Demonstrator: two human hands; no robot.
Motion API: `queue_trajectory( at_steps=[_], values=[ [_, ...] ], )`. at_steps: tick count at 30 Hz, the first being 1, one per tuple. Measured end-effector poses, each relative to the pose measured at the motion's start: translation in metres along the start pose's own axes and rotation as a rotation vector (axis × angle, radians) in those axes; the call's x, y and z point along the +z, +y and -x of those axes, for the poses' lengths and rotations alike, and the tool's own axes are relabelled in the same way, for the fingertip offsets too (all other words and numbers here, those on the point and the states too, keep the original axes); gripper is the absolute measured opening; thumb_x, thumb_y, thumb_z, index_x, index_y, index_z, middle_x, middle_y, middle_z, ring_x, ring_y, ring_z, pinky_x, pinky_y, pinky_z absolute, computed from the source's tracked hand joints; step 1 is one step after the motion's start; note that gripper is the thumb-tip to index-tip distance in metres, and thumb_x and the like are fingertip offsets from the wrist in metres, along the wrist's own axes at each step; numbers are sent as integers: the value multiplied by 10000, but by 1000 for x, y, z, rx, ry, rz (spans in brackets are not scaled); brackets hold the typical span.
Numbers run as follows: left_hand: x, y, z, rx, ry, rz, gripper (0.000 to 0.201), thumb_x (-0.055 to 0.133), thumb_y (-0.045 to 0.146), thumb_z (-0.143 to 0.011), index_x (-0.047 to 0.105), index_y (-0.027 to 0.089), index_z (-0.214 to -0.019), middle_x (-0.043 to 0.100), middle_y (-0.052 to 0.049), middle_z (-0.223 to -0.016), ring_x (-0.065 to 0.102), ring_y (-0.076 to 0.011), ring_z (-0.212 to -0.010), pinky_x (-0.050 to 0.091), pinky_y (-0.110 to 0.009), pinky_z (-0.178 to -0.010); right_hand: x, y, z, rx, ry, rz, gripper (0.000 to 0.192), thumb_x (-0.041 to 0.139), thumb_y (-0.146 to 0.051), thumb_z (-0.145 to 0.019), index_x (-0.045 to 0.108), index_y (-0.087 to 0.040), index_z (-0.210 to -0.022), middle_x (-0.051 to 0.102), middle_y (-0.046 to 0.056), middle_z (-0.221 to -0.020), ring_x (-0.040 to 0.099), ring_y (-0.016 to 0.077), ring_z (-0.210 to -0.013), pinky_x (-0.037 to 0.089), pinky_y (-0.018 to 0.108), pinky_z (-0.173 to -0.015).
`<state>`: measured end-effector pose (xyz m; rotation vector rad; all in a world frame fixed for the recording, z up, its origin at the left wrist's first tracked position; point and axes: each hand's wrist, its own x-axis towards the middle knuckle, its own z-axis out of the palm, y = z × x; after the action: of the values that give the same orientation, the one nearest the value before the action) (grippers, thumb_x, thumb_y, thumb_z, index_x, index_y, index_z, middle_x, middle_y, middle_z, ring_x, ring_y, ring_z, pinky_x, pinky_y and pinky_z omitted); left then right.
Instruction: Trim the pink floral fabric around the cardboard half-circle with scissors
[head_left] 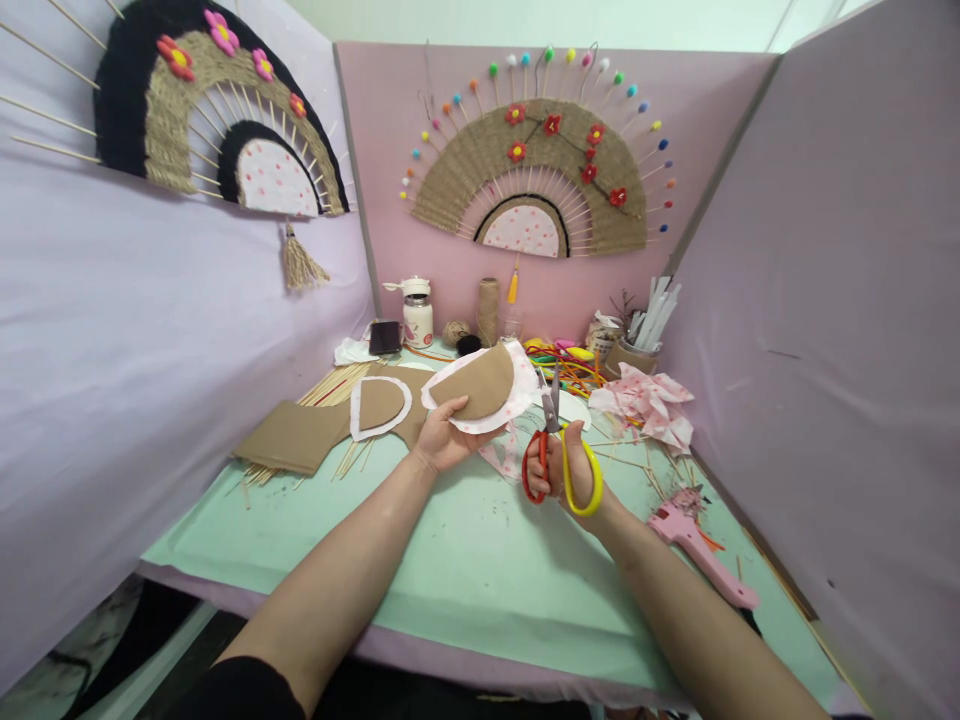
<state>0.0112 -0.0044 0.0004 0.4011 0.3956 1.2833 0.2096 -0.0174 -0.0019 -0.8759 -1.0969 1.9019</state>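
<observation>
Our left hand [454, 437] grips a half-round piece of brown cardboard [484, 383] backed by spotted cloth [527, 380], thumb on the cardboard face and the other fingers underneath. Both layers are raised above the middle of the desk [465, 565], and the cloth sticks out as a pale border around the cardboard. Our right hand [576, 472] is closed around the handles of the scissors [551, 408], fingers at the red loop and thumb by the yellow one. The blades point away from us, slightly parted, just beside the right end of the cloth; we cannot tell whether they touch it.

To the left of the held piece, a white D-shaped frame [355, 412] lies over more cardboard [289, 438], with thin sticks poking out beneath. On the right we have a pink glue gun [694, 550] near our forearm and, farther back, a crumpled spotted sheet [651, 400]. Along the back of the desk stand a white bottle [418, 320], a phone [385, 337] beside it, a spool of twine [487, 312] and a tub of white strips [634, 358]. Two decorated fans hang above, one on the left wall [172, 120], one on the pink back wall [465, 175].
</observation>
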Motion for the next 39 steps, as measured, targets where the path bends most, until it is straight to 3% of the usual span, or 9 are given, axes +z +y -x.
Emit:
queue_trajectory(
  at_steps=[10,20,28,39],
  values=[
    [-4,-1,-2,-16,-1,-34,476,504,192,-827,488,121,-1297,708,-130,-1045,643,-276,-1033,448,-487,-972,3,-3,4,-17,16,-20,747,327,-940,-543,416,-205,-643,305,-102,-431,229,46,-315,285,224,-367],
    [-3,-1,-1,-22,-9,-36,490,504,195,-827,478,130,-1312,705,-124,-1063,630,-277,-1062,447,-487,-975,3,-3,5,-8,95,5,706,367,-916,-576,399,-217,-667,188,-136,-405,106,27,-322,179,168,-310],
    [-1,0,-1,-3,24,-22,500,499,186,-823,473,119,-1317,707,-126,-1050,636,-278,-1045,459,-482,-962,2,-3,6,-9,112,29,683,385,-896,-604,390,-217,-671,179,-135,-417,106,25,-322,163,162,-308],
    [5,3,2,43,66,48,483,487,187,-828,468,91,-1301,710,-121,-1031,650,-255,-1006,488,-437,-928,5,0,6,40,-20,60,745,294,-940,-562,397,-215,-697,312,-107,-458,206,42,-317,306,221,-349]
  ],
)
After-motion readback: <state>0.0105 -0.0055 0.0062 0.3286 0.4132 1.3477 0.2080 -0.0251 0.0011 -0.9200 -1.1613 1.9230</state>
